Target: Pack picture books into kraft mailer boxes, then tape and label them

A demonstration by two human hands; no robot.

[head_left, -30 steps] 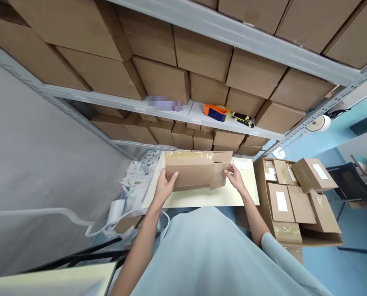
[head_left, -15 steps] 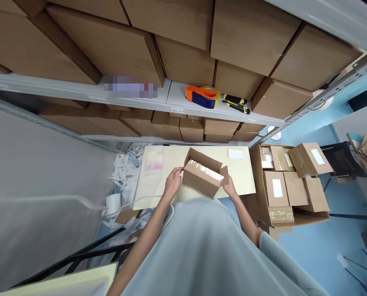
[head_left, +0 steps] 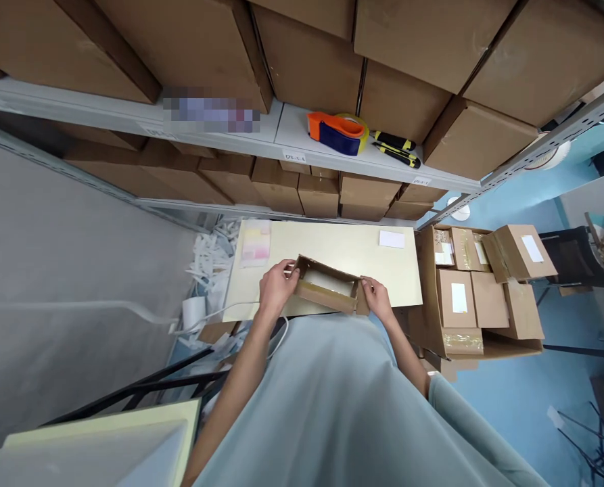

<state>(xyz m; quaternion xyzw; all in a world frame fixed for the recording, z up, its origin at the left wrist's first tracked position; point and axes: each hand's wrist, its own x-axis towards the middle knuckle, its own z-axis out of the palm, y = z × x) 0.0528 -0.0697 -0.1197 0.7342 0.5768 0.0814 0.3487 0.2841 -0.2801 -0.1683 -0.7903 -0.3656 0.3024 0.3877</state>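
A small brown cardboard box (head_left: 327, 297) is held low over the near side of the pale yellow table (head_left: 327, 240), its open top facing me. Pale surface shows inside it; whether that is its bottom or something lying in it I cannot tell. My left hand (head_left: 277, 287) grips the box's left end, fingers curled over the corner. At the right end, my right hand (head_left: 376, 295) pinches the box by its edge, where a flap hangs down. A white label (head_left: 391, 239) lies at the table's far right, and a pink-and-yellow printed sheet (head_left: 256, 242) at the far left.
Shelves (head_left: 230, 138) of cardboard boxes stand behind the table, with an orange-and-blue tape dispenser (head_left: 336, 134) and utility knives (head_left: 397, 149) on one. A big carton (head_left: 428, 291) of taped boxes is at right. Paper strips (head_left: 213, 260) heap left, beside a white roll (head_left: 193, 312).
The box has been tipped so its open inside now faces me, where its taped outer side showed before. Both hands have stayed on its ends. The view has shifted slightly.
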